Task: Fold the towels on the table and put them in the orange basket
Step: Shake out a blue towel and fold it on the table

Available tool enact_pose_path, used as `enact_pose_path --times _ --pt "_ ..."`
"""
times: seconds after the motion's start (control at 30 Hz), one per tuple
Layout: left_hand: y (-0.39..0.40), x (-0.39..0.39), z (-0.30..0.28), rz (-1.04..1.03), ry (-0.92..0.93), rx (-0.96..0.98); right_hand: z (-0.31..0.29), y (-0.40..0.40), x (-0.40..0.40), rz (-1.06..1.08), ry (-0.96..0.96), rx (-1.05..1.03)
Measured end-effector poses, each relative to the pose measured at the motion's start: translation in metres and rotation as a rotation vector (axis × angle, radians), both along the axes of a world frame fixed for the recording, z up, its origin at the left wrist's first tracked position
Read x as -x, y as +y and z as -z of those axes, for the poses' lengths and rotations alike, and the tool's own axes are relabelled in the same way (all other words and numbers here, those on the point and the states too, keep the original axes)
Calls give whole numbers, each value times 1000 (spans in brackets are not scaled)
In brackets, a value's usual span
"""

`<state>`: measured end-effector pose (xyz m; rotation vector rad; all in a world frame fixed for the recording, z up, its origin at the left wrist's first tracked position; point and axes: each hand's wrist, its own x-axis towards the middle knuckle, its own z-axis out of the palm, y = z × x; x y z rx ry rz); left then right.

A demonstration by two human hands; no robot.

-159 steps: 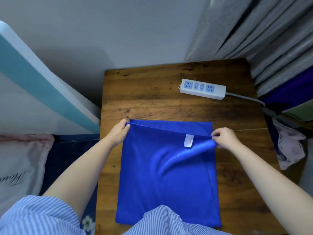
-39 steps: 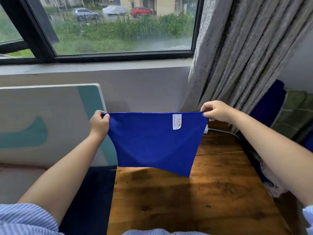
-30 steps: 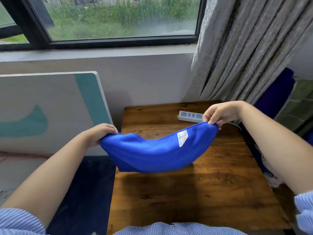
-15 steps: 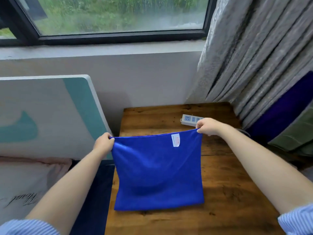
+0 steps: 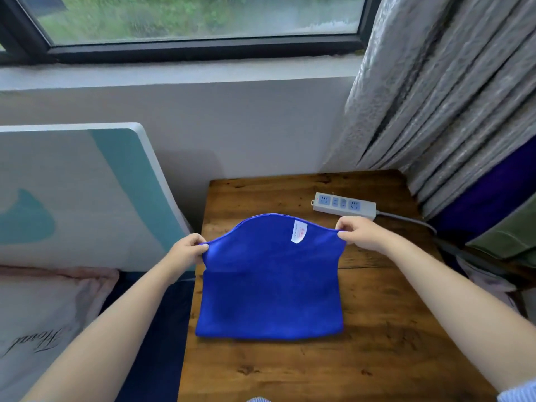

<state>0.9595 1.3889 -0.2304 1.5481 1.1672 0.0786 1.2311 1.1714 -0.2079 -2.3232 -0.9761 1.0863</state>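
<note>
While the blue towel (image 5: 269, 288) lies with its near part flat on the wooden tabletop (image 5: 377, 358), its far edge is lifted and bowed upward between both hands. Left hand (image 5: 187, 250) pinches the far-left corner, fingers curled on the cloth. Right hand (image 5: 361, 232) pinches the far-right corner likewise. White label (image 5: 298, 235) faces up near the raised edge. Towel sits toward the left side of the tabletop, its left edge about level with the table's left edge.

Orange basket: not in view.

Risks, as judged:
- Raised edge is slack in the middle; if laid down like that, the fold could trap a wrinkle or land crooked.
- Uneven pull from 1 hand could skew the corners out of line.
- Power strip (image 5: 343, 205) lies just beyond the right hand; a forward sweep could nudge it or snag its cable (image 5: 406, 220).
- Left margin is thin; a leftward drag could slide cloth off the tabletop.
</note>
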Motion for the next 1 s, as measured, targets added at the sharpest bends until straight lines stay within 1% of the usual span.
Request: enact_pose_path --times 0.03,0.1,0.13,0.17,0.27,0.37,0.43,0.5,0.53,0.6,0.67,0.7,0.77,0.83,0.87,0.93,1.0 --pt "-1 7 -4 46 -16 176 -8 -6 1 -14 182 50" --pt "-6 17 -15 219 58 433 -21 -16 4 -76 538 207" --pt "-10 20 -20 295 93 520 -26 -20 5 -133 649 280" --pt "-12 23 -24 351 124 572 -29 -22 7 -187 716 331" --pt "-23 30 -39 481 142 618 -33 -29 16 -285 864 341" --pt "-35 36 -47 525 123 634 -34 -38 26 -350 938 273" --pt "-43 42 -49 532 113 645 -34 -45 34 -348 948 222" --pt "-50 45 -50 516 128 659 -35 -50 40 -279 940 197" --pt "-52 46 -48 476 137 645 -35 -52 42 -231 915 187" --pt "-52 43 -36 341 146 527 -31 -52 43 -55 778 166" --pt "-49 35 -24 193 174 303 -25 -48 41 91 519 178" --pt "-47 29 -18 133 203 194 -21 -43 41 122 393 198" --pt "-43 20 -11 83 285 -48 -14 -32 40 178 182 196" --pt "-32 7 -9 51 362 -349 -11 -16 31 241 -34 95" --pt "-25 -3 -14 -11 331 -462 -14 -5 23 262 -164 16" --pt "-12 -21 -31 -157 187 -566 -27 15 11 315 -363 -176" --pt "0 -42 -53 -248 59 -653 -48 32 0 359 -436 -356"
